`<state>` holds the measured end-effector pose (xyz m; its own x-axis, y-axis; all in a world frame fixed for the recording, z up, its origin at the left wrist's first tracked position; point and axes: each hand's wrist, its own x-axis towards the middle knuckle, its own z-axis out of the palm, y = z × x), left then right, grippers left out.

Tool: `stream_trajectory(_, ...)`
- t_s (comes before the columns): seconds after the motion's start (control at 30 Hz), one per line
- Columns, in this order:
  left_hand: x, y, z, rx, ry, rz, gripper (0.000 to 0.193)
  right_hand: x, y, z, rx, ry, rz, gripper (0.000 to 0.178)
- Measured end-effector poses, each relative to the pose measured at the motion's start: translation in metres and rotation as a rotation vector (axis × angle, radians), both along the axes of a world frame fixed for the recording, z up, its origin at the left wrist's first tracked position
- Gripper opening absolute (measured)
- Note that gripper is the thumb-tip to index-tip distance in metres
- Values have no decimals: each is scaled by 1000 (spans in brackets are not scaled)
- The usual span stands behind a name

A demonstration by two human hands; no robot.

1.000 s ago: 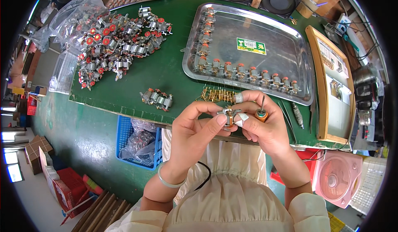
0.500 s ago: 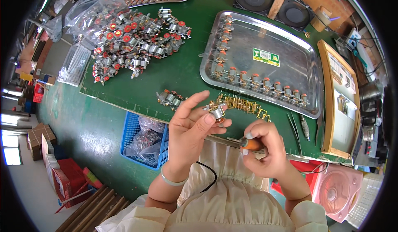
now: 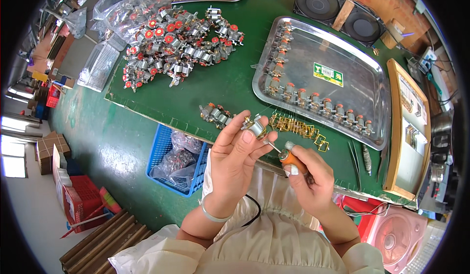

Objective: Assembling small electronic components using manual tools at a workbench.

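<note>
Between the thumb and fingers of my left hand (image 3: 230, 164) is a small silver metal motor (image 3: 255, 127), raised over the table's near edge. My right hand (image 3: 313, 178) is wrapped round the orange handle of a screwdriver (image 3: 295, 162). Its thin shaft points up and left, with the tip close under the motor; whether they touch I cannot tell. Just beyond my hands lie a row of brass wire brackets (image 3: 298, 127) and a short line of motors (image 3: 215, 115). A metal tray (image 3: 338, 105) holds more motors with red caps, lined along its left and near sides.
A big heap of motors (image 3: 181, 44) and a plastic bag (image 3: 129, 4) cover the far left. Tweezers (image 3: 354, 164) and a wooden frame (image 3: 394, 127) lie at right, two black fans (image 3: 318, 2) at the back. A blue basket (image 3: 159, 159) stands below the table edge.
My right hand has turned the screwdriver so its shaft points up toward the motor, and brought it closer. The motor has tilted a little in my left hand. The whole view has shifted slightly.
</note>
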<state>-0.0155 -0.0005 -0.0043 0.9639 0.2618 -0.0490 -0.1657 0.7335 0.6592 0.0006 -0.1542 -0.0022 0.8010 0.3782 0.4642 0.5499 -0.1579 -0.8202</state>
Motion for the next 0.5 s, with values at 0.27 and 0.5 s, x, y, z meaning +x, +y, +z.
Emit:
stream_trajectory(0.27, 2, -6, -2, 63, -92, 16, 35, -4, -6, 1, 418, 831, 211, 31)
stream_trajectory(0.5, 0, -9, 1, 139, -141, 107, 36, -2, -6, 4, 334, 802, 224, 29)
